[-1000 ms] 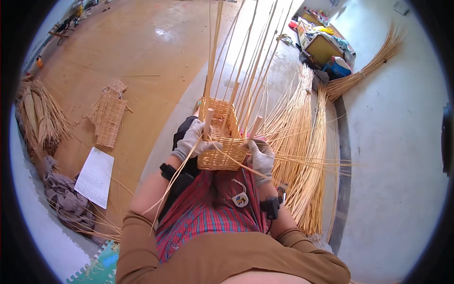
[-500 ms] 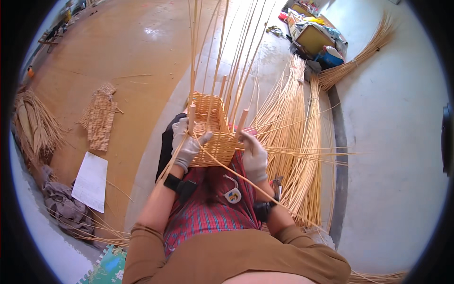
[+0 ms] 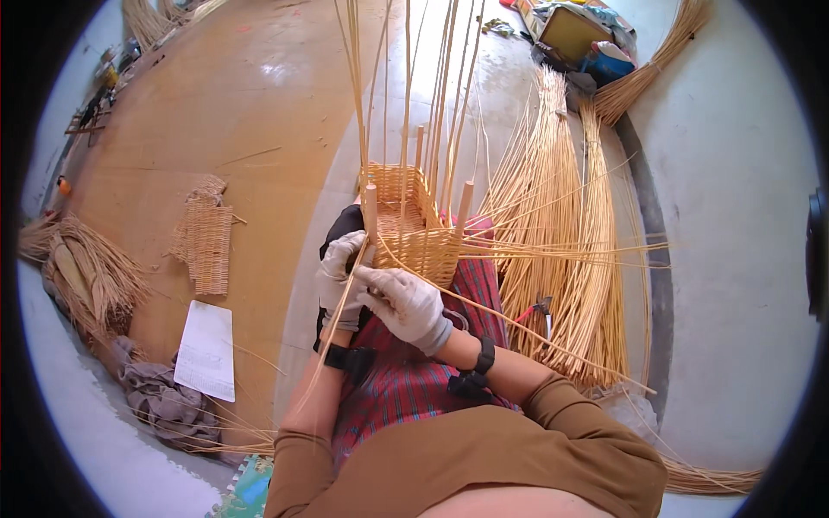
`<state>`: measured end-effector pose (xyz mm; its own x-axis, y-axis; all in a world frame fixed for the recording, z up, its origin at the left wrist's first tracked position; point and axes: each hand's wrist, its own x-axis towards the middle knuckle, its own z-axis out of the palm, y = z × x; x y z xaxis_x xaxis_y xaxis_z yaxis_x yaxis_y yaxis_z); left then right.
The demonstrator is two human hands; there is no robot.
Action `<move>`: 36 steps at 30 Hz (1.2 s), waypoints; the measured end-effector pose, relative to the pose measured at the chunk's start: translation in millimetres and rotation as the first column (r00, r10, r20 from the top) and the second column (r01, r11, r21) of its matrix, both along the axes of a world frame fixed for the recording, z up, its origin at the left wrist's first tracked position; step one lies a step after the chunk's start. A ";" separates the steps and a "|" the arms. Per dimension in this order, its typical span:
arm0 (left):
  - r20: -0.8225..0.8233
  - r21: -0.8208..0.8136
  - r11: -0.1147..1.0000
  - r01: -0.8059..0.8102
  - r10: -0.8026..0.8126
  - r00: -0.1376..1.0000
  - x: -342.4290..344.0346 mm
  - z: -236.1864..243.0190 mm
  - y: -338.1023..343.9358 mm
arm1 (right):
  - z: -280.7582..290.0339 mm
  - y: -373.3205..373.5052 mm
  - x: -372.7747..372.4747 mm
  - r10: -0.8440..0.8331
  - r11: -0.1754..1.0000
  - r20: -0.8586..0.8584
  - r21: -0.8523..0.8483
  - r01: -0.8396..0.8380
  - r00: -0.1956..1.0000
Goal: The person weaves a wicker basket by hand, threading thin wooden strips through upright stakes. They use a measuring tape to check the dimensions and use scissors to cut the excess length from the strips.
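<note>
A half-woven rectangular wicker basket (image 3: 413,226) rests on my lap, with long upright cane stakes (image 3: 406,95) rising from its rim. My left hand (image 3: 339,272), in a grey glove, grips a thin cane strand (image 3: 335,324) at the basket's near left corner. My right hand (image 3: 404,302), also gloved, has crossed over and pinches the same strand right beside the left hand. The strand runs down past my left forearm. Another loose strand (image 3: 535,332) trails off to the right over my lap.
A bundle of loose canes (image 3: 566,233) lies on the floor to my right, with red-handled cutters (image 3: 537,309) beside it. A flat woven panel (image 3: 205,240), a white sheet of paper (image 3: 207,350) and a grey cloth (image 3: 160,401) lie left. Boxes (image 3: 579,30) stand far back.
My right hand has moved from the basket's right side across to its left corner, joining the left hand on the strand. The basket has shifted and turned slightly on my lap.
</note>
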<state>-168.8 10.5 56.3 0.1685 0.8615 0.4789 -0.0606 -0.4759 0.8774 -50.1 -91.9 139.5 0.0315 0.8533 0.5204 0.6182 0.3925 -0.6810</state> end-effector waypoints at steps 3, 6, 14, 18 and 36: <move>0.129 -0.088 0.994 0.059 -0.048 0.990 -7.7 -19.2 0.2 | 4.2 9.7 -11.8 -0.001 0.998 0.042 0.065 -0.002 0.999; 0.238 -0.237 0.949 0.208 -0.151 0.959 -13.8 -31.0 0.3 | 0.9 13.3 -13.7 -0.027 0.998 0.117 0.064 0.019 0.993; 0.020 -0.356 0.841 0.406 -0.428 0.904 -23.4 21.5 37.8 | -28.3 0.1 3.6 0.237 0.971 0.229 -0.089 -0.222 0.944; -0.293 -0.268 0.824 0.499 -0.563 0.773 -29.4 50.1 60.8 | -17.8 -6.2 36.6 -0.023 0.997 -0.388 -0.082 -0.010 0.921; -0.176 -0.381 0.924 -0.037 -0.033 0.984 18.8 2.1 14.7 | -48.1 19.4 98.9 -0.258 0.966 -0.166 -0.050 0.253 0.952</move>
